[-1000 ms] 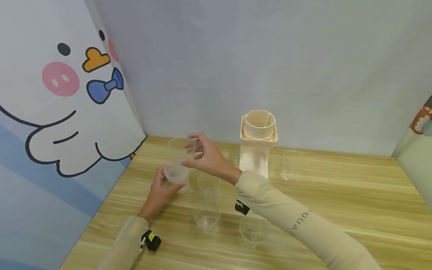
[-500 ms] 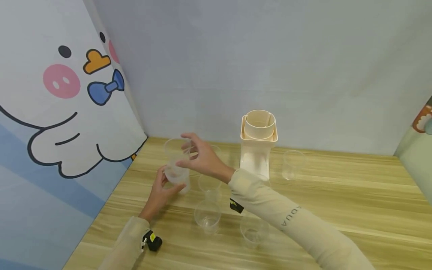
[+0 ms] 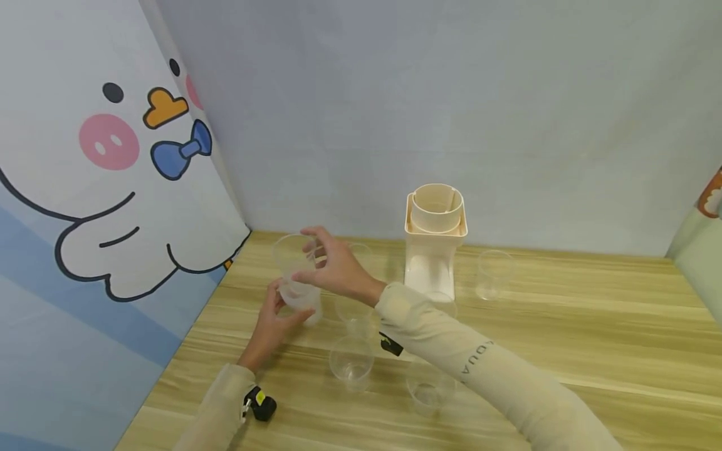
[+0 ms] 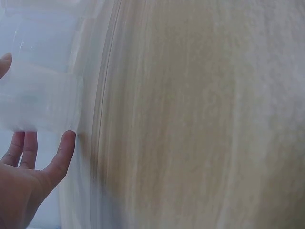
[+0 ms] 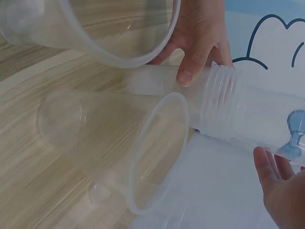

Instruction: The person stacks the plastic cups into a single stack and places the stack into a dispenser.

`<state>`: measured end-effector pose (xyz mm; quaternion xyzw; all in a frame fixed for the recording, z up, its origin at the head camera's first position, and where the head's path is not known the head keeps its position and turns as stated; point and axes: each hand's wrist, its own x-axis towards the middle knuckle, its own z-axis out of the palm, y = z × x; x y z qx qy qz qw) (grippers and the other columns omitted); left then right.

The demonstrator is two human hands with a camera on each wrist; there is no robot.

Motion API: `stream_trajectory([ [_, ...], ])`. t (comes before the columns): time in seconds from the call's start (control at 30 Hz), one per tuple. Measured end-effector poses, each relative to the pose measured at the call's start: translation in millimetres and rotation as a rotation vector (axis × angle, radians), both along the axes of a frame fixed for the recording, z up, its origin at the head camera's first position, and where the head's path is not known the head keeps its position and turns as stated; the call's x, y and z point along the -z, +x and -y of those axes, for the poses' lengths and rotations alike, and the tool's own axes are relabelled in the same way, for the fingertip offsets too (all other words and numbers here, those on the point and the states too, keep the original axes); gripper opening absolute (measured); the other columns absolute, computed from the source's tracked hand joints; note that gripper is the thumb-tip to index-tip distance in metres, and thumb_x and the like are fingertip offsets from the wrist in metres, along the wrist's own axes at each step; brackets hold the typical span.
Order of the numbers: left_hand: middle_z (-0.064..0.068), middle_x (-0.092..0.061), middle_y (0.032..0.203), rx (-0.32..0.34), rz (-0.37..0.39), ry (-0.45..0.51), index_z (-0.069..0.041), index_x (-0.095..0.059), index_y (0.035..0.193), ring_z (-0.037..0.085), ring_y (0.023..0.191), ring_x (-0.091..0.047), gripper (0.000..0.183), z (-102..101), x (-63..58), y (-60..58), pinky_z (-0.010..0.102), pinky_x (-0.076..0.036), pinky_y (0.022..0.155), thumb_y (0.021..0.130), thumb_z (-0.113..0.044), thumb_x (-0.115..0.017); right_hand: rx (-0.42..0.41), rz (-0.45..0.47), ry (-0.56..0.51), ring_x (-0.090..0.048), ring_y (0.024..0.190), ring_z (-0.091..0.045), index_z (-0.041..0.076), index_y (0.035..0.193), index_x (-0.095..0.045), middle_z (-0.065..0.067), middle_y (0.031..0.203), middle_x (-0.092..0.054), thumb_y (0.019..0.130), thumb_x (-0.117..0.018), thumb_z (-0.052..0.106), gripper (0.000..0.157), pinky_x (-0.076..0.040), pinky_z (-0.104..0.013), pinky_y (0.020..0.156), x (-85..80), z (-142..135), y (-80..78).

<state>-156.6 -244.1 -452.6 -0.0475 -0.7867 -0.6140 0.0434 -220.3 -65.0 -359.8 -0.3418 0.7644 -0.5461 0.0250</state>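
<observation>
Since a second ago the right hand (image 3: 341,266) and the clear cup (image 3: 294,254) it holds have shifted slightly left, over the stack of cups (image 3: 301,297); nearest on the wood-grain table (image 3: 564,363) stand a front right cup (image 3: 430,391) and, a little left of it, a front middle cup (image 3: 351,366); beyond these the left hand (image 3: 273,319) curls round the stack of cups, thumb on one side and fingers on the other; the right hand, thumb and fingers bent but well parted, grips the clear cup, whose lower end is at the stack's mouth, how deep I cannot tell; beside the stack stands another loose cup (image 3: 355,316); farther back rise a cream stand (image 3: 430,263) with a round collar and, to its right, a back right cup (image 3: 493,275); behind everything hangs a grey backdrop (image 3: 553,125), meeting a cartoon panel (image 3: 169,213) at the left.
</observation>
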Motion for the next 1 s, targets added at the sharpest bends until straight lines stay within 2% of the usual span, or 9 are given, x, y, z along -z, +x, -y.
stream_trajectory([
  [0.13,0.019,-0.043,0.136,0.001,-0.017,0.002,-0.007,-0.028,0.139,0.032,0.127,-0.038,0.072,1.2,3.4,-1.3,0.053,-0.026,0.105,0.083,-0.009,-0.074,0.011,-0.008,0.002,-0.059,0.1,-0.025,0.009,0.137,-0.04,-0.012,0.114,-0.057,0.077,-0.078,0.013,0.071,-0.051,-0.031,0.084,0.6,3.2,-1.1],
  [0.37,0.009,-0.044,0.137,-0.017,-0.012,-0.003,-0.016,-0.03,0.138,0.025,0.128,-0.039,0.073,8.7,26.0,-10.0,0.05,-0.027,0.106,0.082,-0.019,-0.076,-0.004,-0.022,0.033,-0.058,0.099,-0.025,0.01,0.141,-0.038,-0.012,0.115,-0.056,0.078,-0.076,0.013,0.074,-0.05,-0.028,0.083,4.6,6.1,-1.5],
  [0.43,0.006,-0.044,0.137,-0.019,-0.017,-0.008,-0.019,-0.03,0.138,0.023,0.127,-0.04,0.073,9.2,29.0,-10.9,0.049,-0.028,0.106,0.082,-0.021,-0.076,-0.009,-0.023,0.051,-0.058,0.101,-0.025,0.01,0.141,-0.038,-0.013,0.117,-0.056,0.079,-0.076,0.013,0.073,-0.05,-0.028,0.083,6.1,6.6,-0.8],
  [0.77,0.005,-0.045,0.135,-0.013,-0.034,0.007,-0.018,-0.03,0.137,0.02,0.125,-0.042,0.072,8.7,31.9,-11.8,0.047,-0.03,0.104,0.082,-0.019,-0.076,-0.007,0.043,0.095,-0.055,0.109,-0.03,0.003,0.139,-0.041,-0.015,0.123,-0.054,0.075,-0.077,0.004,0.073,-0.049,-0.035,0.088,11.6,10.5,1.1],
  [0.9,0.003,-0.043,0.136,-0.01,-0.035,0.001,-0.018,-0.031,0.137,0.02,0.126,-0.04,0.07,8.6,31.1,-11.9,0.047,-0.029,0.105,0.082,-0.02,-0.076,-0.015,0.052,0.103,-0.056,0.109,-0.028,0.001,0.138,-0.041,-0.015,0.125,-0.053,0.076,-0.077,0.005,0.071,-0.049,-0.03,0.087,13.1,11.1,2.7],
  [1.0,0.004,-0.042,0.138,-0.008,-0.023,0.004,-0.017,-0.031,0.137,0.021,0.128,-0.038,0.07,7.3,26.3,-9.9,0.047,-0.028,0.106,0.082,-0.02,-0.076,-0.028,0.053,0.117,-0.055,0.109,-0.027,-0.001,0.138,-0.041,-0.015,0.128,-0.051,0.079,-0.075,0.009,0.069,-0.048,-0.025,0.087,15.1,11.0,4.3],
])
